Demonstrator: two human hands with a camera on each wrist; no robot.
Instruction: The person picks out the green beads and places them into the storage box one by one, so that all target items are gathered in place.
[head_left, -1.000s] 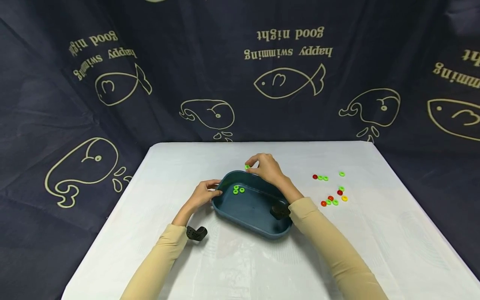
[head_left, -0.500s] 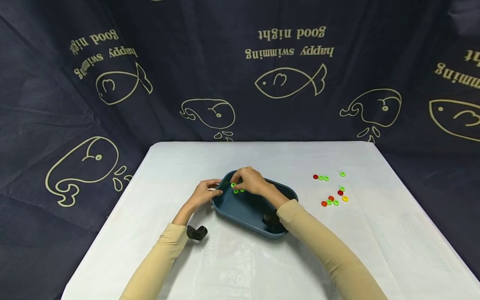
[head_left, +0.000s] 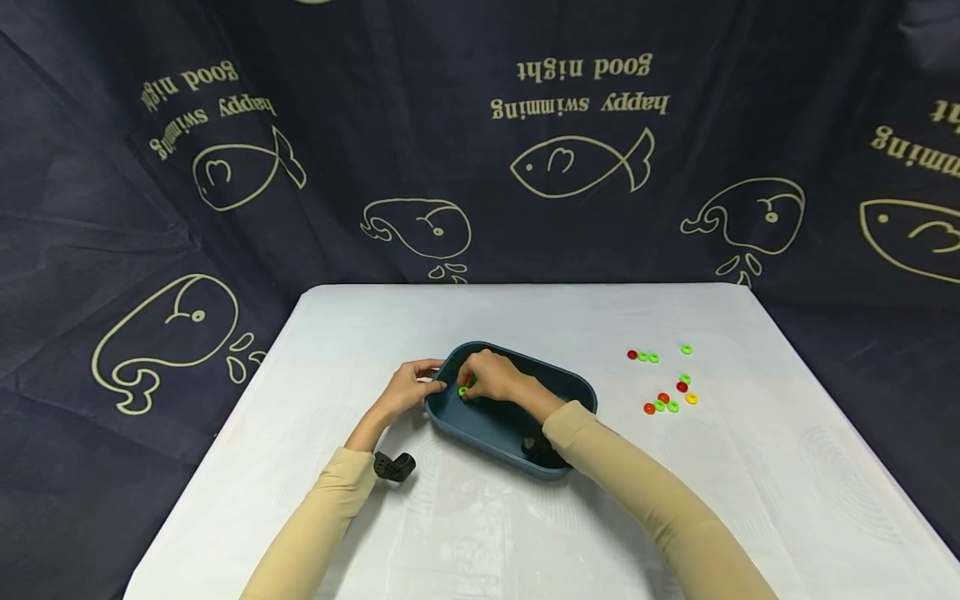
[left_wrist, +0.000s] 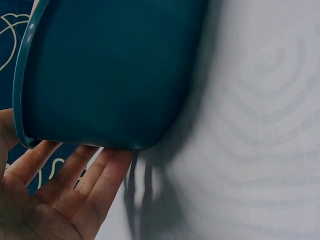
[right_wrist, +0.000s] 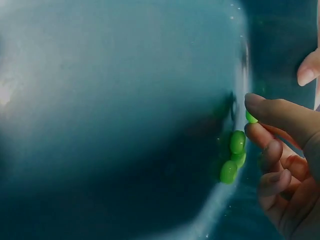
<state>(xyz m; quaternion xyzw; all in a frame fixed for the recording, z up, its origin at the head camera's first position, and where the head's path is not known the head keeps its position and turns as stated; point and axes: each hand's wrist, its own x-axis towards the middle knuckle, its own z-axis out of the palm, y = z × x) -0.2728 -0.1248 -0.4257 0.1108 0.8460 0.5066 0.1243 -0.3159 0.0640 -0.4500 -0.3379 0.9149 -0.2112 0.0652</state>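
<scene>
A dark teal oval tub [head_left: 480, 423] stands mid-table, slightly turned. At its left end my left hand [head_left: 407, 388] grips the wall, thumb over the rim and fingers along the outside, as the left wrist view shows on the tub's wall [left_wrist: 115, 75]. My right hand [head_left: 491, 377] reaches inside the tub near that end. Between thumb and forefinger it pinches a small green ring [right_wrist: 251, 118], held close above the tub's floor. Just beside those fingertips, several other green rings [right_wrist: 238, 142] lie together on the floor; in the head view the right hand mostly covers them.
Right of the tub, loose rings lie on the white table: green rings [head_left: 673, 407], red rings [head_left: 649, 408] and a yellow ring [head_left: 692, 398]. A black wrist camera [head_left: 395, 467] hangs by the left wrist. A dark printed cloth [head_left: 585, 233] rises behind the table.
My right hand has come from beyond the tub's far rim, over it and down inside, bringing the green ring along. My left hand has stayed on the tub's left end.
</scene>
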